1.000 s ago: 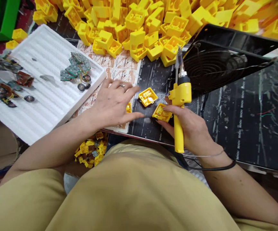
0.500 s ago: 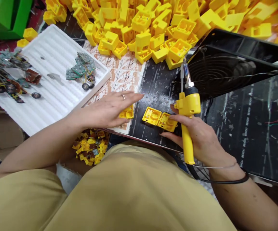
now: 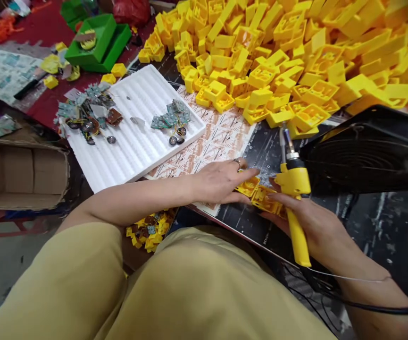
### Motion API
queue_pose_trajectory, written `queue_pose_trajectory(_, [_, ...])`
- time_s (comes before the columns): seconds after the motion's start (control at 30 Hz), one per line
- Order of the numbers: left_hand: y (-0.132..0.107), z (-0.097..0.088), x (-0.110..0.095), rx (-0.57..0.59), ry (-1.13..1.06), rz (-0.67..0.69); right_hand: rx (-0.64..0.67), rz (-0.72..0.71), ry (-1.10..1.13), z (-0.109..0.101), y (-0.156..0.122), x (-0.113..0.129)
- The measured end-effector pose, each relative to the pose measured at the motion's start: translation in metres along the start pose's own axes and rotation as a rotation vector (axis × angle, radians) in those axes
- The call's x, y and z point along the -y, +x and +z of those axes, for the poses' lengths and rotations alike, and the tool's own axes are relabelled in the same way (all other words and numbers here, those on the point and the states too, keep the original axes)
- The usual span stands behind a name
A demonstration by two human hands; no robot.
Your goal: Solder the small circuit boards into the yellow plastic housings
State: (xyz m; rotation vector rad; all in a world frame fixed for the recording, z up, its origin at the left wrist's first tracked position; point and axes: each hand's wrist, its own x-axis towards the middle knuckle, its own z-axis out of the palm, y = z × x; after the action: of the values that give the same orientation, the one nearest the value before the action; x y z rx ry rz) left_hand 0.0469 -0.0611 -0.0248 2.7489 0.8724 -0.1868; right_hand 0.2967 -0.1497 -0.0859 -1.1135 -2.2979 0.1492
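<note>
An open yellow plastic case [image 3: 264,200], its two halves hinged together, lies near the front edge of the black-covered bench. My left hand [image 3: 221,182] is on the case's left half, thumb at the near side and fingers over the far side. In my right hand [image 3: 310,222] is a yellow soldering gun [image 3: 295,184], its metal tip pointing away from me, with solder wire and a black cable trailing past the wrist. The thumb and fingertips of that same hand also touch the case's right half. The fingers hide part of the case's inside.
A heap of yellow cases [image 3: 239,61] covers the bench's far side. At left, a white foam tray [image 3: 119,160] carries circuit boards with small speakers [image 3: 170,115]. A black fan [image 3: 359,156] stands at right. Green boxes [image 3: 99,40] and a cardboard box [image 3: 20,174] are further left.
My left hand has moved right, from beside the open case onto its left half. The right hand still holds the soldering gun. The view has swung left.
</note>
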Motion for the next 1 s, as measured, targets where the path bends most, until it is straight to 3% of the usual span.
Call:
queue_pose_trajectory(0.07, [-0.001, -0.014, 0.011, -0.074, 0.036, -0.085, -0.001, -0.025, -0.008, -0.004, -0.001, -0.006])
queue_pose_trajectory(0.2, [0.0, -0.051, 0.064, -0.272, 0.155, -0.482, -0.081, 0.025, -0.056, -0.007, -0.003, -0.003])
queue_pose_trajectory(0.3, [0.005, -0.068, 0.102, -0.19, 0.176, -0.735, -0.12, 0.042, -0.079, -0.003, -0.004, 0.005])
queue_pose_trajectory(0.37, [0.003, -0.077, 0.115, -0.126, 0.154, -0.802, -0.129, 0.048, -0.095, -0.001, -0.005, 0.009])
queue_pose_trajectory(0.43, [-0.007, -0.09, 0.118, -0.17, 0.089, -0.787, -0.134, 0.066, -0.101, -0.003, -0.005, 0.012])
queue_pose_trajectory(0.57, [-0.032, -0.116, 0.115, -0.515, -0.228, -0.691, -0.107, 0.112, -0.059, -0.014, 0.005, 0.017])
queue_pose_trajectory(0.63, [-0.037, -0.12, 0.113, -0.723, -0.416, -0.632, -0.095, 0.108, -0.009, -0.014, 0.019, 0.02])
queue_pose_trajectory(0.7, [-0.033, -0.116, 0.111, -0.822, -0.577, -0.584, -0.097, 0.084, 0.029, -0.008, 0.035, 0.022])
queue_pose_trajectory(0.83, [-0.016, -0.101, 0.108, -0.644, -0.787, -0.594, -0.105, 0.023, 0.028, 0.014, 0.063, 0.025])
queue_pose_trajectory(1.0, [-0.006, -0.089, 0.107, -0.662, -0.992, -0.535, -0.107, 0.005, -0.016, 0.028, 0.069, 0.03])
